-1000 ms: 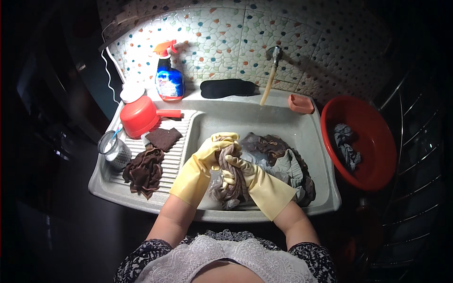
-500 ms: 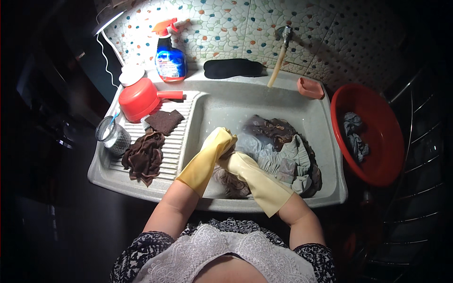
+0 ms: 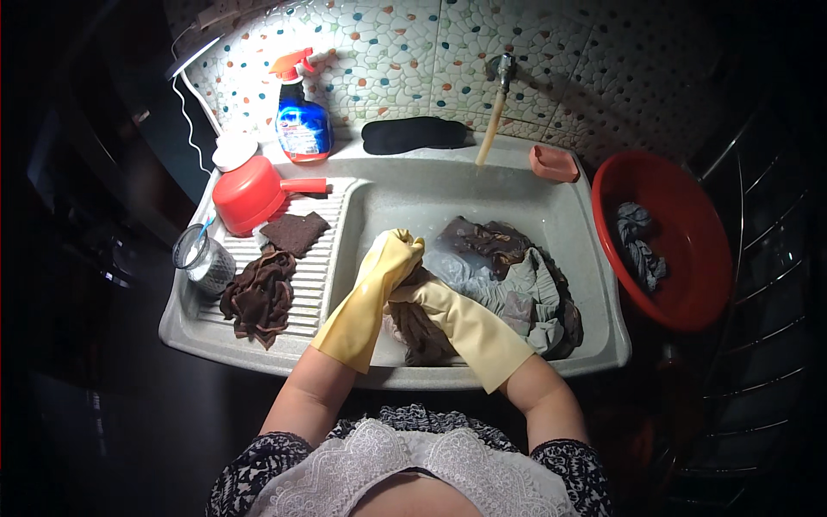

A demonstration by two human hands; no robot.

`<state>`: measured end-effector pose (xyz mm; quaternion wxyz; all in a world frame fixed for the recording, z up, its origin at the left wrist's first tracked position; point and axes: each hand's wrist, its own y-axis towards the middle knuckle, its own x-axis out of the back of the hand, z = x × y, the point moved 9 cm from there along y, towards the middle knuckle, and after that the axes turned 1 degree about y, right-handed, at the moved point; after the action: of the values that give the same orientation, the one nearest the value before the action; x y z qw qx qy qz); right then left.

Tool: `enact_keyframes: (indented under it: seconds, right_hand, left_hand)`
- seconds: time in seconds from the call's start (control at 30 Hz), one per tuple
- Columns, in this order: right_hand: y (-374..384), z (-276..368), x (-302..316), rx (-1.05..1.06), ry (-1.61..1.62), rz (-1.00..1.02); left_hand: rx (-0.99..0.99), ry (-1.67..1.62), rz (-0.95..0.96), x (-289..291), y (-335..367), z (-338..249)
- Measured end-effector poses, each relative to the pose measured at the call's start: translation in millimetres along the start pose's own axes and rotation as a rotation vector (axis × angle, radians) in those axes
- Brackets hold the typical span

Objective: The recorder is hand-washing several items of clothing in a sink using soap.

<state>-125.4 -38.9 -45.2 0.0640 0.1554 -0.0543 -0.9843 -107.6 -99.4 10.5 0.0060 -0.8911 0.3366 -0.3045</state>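
Observation:
Both of my hands wear yellow rubber gloves and meet over the left part of the grey sink (image 3: pixel 613 332). My left hand (image 3: pixel 400 250) is closed in a fist around the upper part of a wet brown cloth (image 3: pixel 422 334). Just below it, my right hand (image 3: pixel 415 289), in the paler glove, is closed on the same cloth, its fingers partly hidden. The cloth hangs down toward the sink's front wall. Beside my hands, grey-green clothing (image 3: pixel 527 289) and a dark patterned garment (image 3: pixel 491 241) lie in cloudy water.
The ribbed drainboard at left holds a crumpled brown cloth (image 3: pixel 260 297), a brown scrubbing pad (image 3: pixel 295 233), a red dipper (image 3: pixel 250 194) and a jar (image 3: pixel 207 261). Behind stand a spray bottle (image 3: pixel 302 125), black insole-shaped pad (image 3: pixel 413 135), tap (image 3: pixel 503 73) and soap dish (image 3: pixel 554 164). Right: red basin (image 3: pixel 711 284).
My hands stay clasped on the brown cloth while twisting slightly. More of the cloth now shows below them, looking darker and bunched. The whole view has shifted a little.

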Motion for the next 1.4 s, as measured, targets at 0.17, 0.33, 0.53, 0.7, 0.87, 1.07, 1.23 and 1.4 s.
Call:
enact_keyframes:
  seconds: [0.17,0.33,0.53,0.7,0.87,1.07,1.23,1.4]
  right_hand:
    - [11.9,-7.4,-16.6,-0.131,0.145,-0.074]
    - [16.6,-18.5,-20.6,-0.226,-0.080,-0.023]
    - [52.0,-31.1,-29.2,-0.291,-0.375,-0.038]
    - [52.7,-40.5,-31.2,-0.315,-0.635,-0.072]
    - [60.7,-37.7,-19.1,-0.335,-0.895,-0.128]
    - [19.4,-31.5,22.0,-0.356,-1.230,-0.176]
    - [-20.2,13.5,101.5,-0.274,-0.506,-0.986]
    - [-45.3,84.8,90.7,-0.045,0.279,-1.109]
  left_hand:
    - [-0.060,0.083,-0.066,9.4,-3.6,-3.7]
    - [-0.084,0.235,-0.077,-1.1,-0.1,-6.1]
    - [0.154,0.186,-0.017,-8.3,3.9,25.4]
    - [0.123,0.101,-0.059,-3.9,7.6,30.9]
    - [0.083,0.018,-0.089,-4.3,13.5,34.0]
    - [0.038,-0.110,-0.141,-1.4,16.3,45.5]
    - [-0.372,-0.437,-0.504,25.6,27.3,22.4]
    - [-0.124,-0.905,-0.377,36.4,39.1,42.9]
